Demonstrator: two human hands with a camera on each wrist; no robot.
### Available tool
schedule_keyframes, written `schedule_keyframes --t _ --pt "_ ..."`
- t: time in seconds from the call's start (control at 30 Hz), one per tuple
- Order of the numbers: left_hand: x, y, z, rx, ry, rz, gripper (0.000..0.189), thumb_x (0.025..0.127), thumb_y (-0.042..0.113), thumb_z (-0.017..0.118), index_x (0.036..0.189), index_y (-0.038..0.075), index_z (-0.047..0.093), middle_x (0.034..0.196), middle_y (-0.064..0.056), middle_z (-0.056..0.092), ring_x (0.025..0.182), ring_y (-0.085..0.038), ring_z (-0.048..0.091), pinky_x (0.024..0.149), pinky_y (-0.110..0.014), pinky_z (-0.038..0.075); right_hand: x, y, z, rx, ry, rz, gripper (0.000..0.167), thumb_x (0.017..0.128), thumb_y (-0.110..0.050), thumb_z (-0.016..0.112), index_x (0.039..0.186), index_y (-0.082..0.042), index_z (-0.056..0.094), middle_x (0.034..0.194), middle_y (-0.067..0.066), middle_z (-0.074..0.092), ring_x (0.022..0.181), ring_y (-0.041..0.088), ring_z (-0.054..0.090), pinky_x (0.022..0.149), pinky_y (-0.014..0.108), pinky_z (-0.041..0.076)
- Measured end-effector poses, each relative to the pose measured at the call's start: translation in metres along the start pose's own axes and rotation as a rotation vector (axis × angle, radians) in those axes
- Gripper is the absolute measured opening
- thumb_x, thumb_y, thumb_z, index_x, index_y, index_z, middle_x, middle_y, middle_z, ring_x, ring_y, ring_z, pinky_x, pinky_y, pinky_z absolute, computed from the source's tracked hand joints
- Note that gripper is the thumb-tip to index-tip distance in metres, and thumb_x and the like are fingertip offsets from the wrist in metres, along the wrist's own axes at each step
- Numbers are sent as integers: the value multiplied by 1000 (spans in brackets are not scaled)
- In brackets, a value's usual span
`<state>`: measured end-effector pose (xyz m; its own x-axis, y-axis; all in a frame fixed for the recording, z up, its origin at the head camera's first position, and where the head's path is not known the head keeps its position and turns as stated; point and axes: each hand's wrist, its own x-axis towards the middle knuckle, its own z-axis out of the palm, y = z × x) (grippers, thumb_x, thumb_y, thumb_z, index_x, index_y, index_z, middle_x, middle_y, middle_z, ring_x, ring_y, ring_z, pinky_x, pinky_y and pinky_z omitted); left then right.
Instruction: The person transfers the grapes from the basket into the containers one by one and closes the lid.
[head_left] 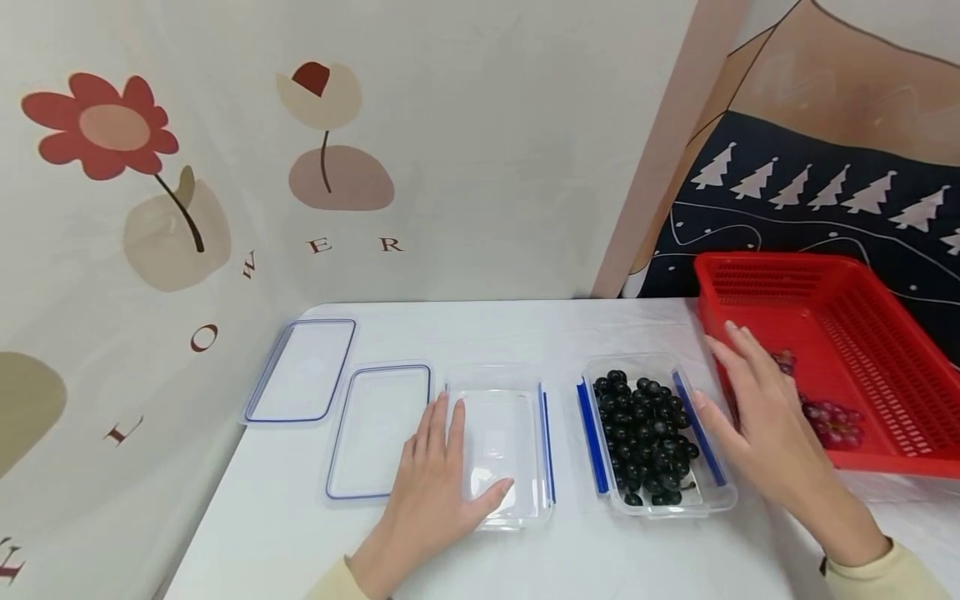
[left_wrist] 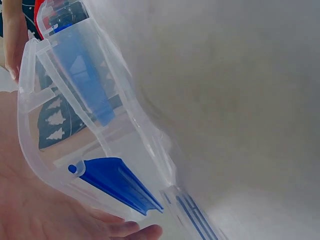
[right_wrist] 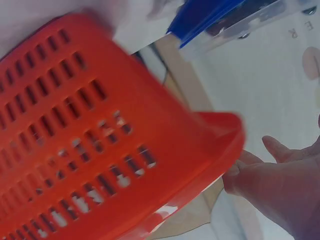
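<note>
My left hand (head_left: 431, 492), fingers straight, lies over the left side of a clear plastic food container (head_left: 517, 450) with a blue side latch (head_left: 549, 450). In the left wrist view the same container (left_wrist: 70, 175) and its hanging blue latch (left_wrist: 120, 185) show close beside the hand (left_wrist: 45, 200). A second clear container (head_left: 712, 500) to the right holds dark grapes (head_left: 648, 433), its blue side latches hanging down. Between that container and a red basket (head_left: 772, 267) hovers my right hand (head_left: 780, 433), fingers extended and thumb apart, with nothing in its grasp.
Two clear lids with blue seals lie at the left, one (head_left: 378, 433) beside the left hand and another (head_left: 303, 371) farther back. Reddish grapes (head_left: 832, 421) sit inside the red basket. Behind the white table (head_left: 480, 329) hangs a printed cloth (head_left: 487, 150).
</note>
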<state>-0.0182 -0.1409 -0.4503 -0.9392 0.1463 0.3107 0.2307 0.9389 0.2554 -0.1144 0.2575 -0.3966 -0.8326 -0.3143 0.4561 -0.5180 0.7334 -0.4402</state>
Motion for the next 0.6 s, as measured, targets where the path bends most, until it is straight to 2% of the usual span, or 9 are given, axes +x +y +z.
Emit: schedule_keyframes --t 0.27,0.37,0.5,0.6 --pt "-7 -3 -5 -56 -81 -90 117 92 69 73 166 -11 29 170 -33 31 156 -50 33 115 -65 41 -1 23 -10 39 2 92 65 108 -20 64 166 -2 41 176 24 24 157 52 24 119 83 9" --pt "-9 -5 -7 -62 -120 -111 120 92 73 71 167 -11 27 170 -33 32 157 -48 32 116 -65 40 -1 32 -12 51 2 134 63 111 -21 59 166 0 39 176 27 23 156 56 22 119 84 2" --pt "-12 -7 -10 -58 -151 -109 124 91 77 70 167 -10 26 170 -32 33 158 -47 31 117 -64 40 -1 42 -14 69 -14 178 60 113 -21 54 167 0 37 175 29 21 155 60 21 117 85 -3" --pt "-11 -9 -11 -65 -150 -92 127 89 78 71 167 -10 25 169 -31 35 158 -45 33 115 -64 42 0 48 -15 71 -31 200 58 116 -20 50 167 1 36 174 32 21 154 62 20 116 86 0"
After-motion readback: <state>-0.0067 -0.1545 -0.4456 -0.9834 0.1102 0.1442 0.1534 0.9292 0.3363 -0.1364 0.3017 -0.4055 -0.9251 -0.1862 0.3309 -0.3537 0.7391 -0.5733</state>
